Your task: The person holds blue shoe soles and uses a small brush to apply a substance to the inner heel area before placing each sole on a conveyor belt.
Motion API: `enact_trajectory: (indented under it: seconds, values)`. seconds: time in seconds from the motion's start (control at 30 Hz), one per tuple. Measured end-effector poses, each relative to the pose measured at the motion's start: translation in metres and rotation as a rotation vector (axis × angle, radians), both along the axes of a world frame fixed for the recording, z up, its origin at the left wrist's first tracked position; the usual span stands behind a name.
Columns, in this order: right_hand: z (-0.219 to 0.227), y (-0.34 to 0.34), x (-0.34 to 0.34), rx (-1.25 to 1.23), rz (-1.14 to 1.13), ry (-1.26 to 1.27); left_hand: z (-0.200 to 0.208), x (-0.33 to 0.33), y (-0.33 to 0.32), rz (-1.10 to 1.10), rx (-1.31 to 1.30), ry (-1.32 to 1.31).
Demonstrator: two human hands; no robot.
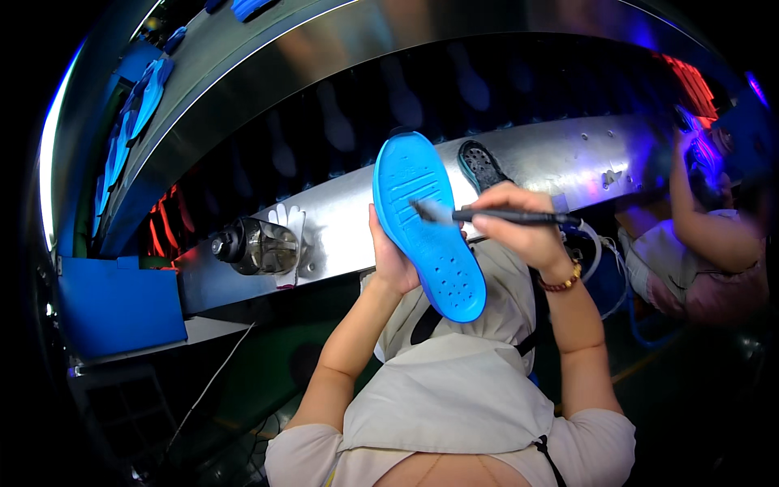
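Note:
A bright blue shoe sole (pixel 442 247), with raised bars across its wider upper part and small holes toward its lower end, is held up at an angle above my lap. My left hand (pixel 391 258) grips its left edge from beneath, some of the fingers hidden behind it. In my right hand (pixel 523 235) is a brush with a black handle (pixel 519 217); its pale, motion-blurred bristles are at the sole's barred face. Just beyond the right hand, a dark oval piece with round holes (pixel 479 164) lies on the metal ledge.
The shiny metal ledge (pixel 345 235) runs across in front. A dark-lidded clear bottle (pixel 260 245) lies beside a white glove (pixel 290 235). Faint sole shapes (pixel 337 118) show in the dark band behind. Blue pieces (pixel 134 122) sit at upper left. Another person's arm (pixel 690 211) is at far right.

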State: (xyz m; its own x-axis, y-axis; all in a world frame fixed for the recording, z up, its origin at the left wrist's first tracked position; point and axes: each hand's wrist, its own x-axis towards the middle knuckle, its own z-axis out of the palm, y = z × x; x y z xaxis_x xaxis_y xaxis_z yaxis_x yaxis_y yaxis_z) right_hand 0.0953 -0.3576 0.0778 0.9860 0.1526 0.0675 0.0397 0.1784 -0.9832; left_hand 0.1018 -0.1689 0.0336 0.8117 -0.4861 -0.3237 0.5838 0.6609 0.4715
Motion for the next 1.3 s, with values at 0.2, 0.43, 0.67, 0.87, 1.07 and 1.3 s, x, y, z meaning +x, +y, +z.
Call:
enact_trajectory:
  seconds: [0.2, 0.43, 0.67, 0.87, 1.07, 1.3]
  values:
    - [0.001, 0.006, 0.001, -0.083, 0.335, -0.388, 0.000, 0.002, -0.003, 0.036, -0.247, -0.034]
    - [-0.003, -0.005, 0.003, -0.062, 0.229, -0.151, 0.018, 0.006, -0.010, 0.089, 0.116, -0.170]
    - [-0.004, -0.012, 0.002, -0.143, 0.178, -0.296, 0.028, 0.017, -0.008, 0.170, 0.042, -0.243]
    - [-0.004, -0.015, -0.006, -0.008, 0.526, -0.376, 0.035, 0.026, 0.002, 0.261, -0.059, -0.250]
    - [-0.013, -0.014, -0.008, -0.104, 0.323, -0.293, 0.042, 0.032, 0.001, 0.286, 0.032, -0.293]
    - [-0.023, -0.025, -0.013, 0.061, 0.219, -0.108, 0.050, 0.036, 0.006, 0.307, 0.110, -0.296]
